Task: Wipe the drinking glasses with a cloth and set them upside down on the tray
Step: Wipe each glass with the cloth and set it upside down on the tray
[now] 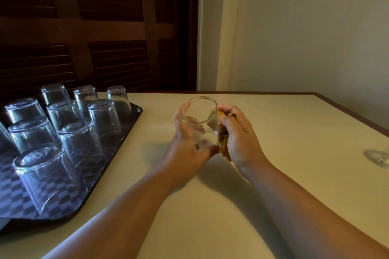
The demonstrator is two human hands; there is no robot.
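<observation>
My left hand (185,145) grips a clear drinking glass (201,120) above the middle of the table, mouth tilted up and away from me. My right hand (237,134) holds a bunched yellow-brown cloth (224,139) against the glass's right side. A dark tray (134,115) with a checkered liner sits at the left, carrying several clear glasses (77,145) standing upside down in rows.
The cream table (210,206) has a dark wooden edge along its right side. Part of another glass (379,157) shows at the far right edge. Dark louvred doors stand behind the tray, and a pale wall rises behind the table.
</observation>
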